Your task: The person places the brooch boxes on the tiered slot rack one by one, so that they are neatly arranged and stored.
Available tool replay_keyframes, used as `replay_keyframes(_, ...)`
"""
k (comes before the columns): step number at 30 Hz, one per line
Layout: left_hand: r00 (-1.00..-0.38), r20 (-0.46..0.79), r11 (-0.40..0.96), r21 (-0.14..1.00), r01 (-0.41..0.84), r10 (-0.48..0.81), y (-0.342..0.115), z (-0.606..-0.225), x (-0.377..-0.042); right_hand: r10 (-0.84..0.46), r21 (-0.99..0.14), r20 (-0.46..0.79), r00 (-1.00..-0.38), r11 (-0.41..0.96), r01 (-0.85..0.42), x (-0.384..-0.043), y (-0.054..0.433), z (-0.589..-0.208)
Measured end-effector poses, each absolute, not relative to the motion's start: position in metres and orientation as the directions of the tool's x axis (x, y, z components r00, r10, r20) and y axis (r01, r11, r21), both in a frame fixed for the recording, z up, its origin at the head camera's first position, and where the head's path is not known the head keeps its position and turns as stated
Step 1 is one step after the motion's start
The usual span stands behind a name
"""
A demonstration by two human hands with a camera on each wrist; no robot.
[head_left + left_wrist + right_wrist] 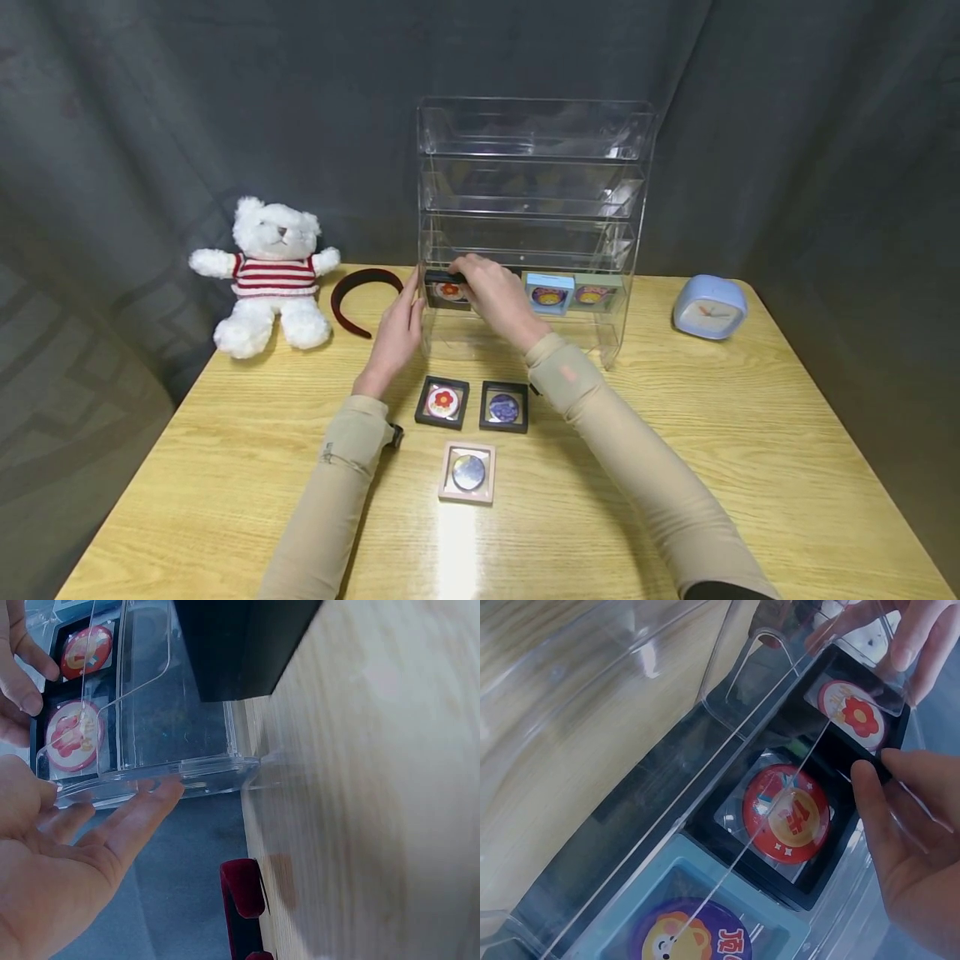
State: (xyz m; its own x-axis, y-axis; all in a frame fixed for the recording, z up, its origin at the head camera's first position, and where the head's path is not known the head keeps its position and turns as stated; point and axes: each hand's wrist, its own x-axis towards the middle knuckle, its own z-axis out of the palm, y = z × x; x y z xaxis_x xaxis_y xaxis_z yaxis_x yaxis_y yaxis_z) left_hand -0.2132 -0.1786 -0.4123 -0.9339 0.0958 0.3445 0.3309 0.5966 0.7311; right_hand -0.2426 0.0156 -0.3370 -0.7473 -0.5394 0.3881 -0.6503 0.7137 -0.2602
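Observation:
A clear acrylic display rack stands at the back of the table. On its lower shelf, a black-framed display box with a red flower badge sits at the left end. My right hand pinches that box's black edge between thumb and fingers. Beside it are a black box with a red badge, a light blue box and a pale green box. My left hand has its fingers extended along the rack's left side, fingertips at the clear panel.
On the table before the rack lie a black box with a flower badge, a black box with a blue badge and a pink box. A teddy bear and dark red headband are left; a blue clock stands right.

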Motion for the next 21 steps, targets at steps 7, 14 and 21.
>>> replay_keyframes(7,-0.934,0.345,0.590,0.736,0.333,0.098,-0.179,-0.412,-0.213,-0.523,-0.247,0.400,-0.753,0.729,-0.638,-0.238,0.017,-0.334)
replay_keyframes(14,-0.936,0.339,0.586,0.741,0.328,0.094,-0.179,-0.411,-0.212,-0.477,-0.366,0.451,-0.754,0.672,-0.644,-0.226,0.028,-0.329)
replay_keyframes(21,-0.934,0.345,0.591,0.737,0.328,0.089,-0.179,-0.412,-0.213,-0.407,-0.598,0.430,-0.806,0.540,-0.592,-0.209,0.050,-0.332)
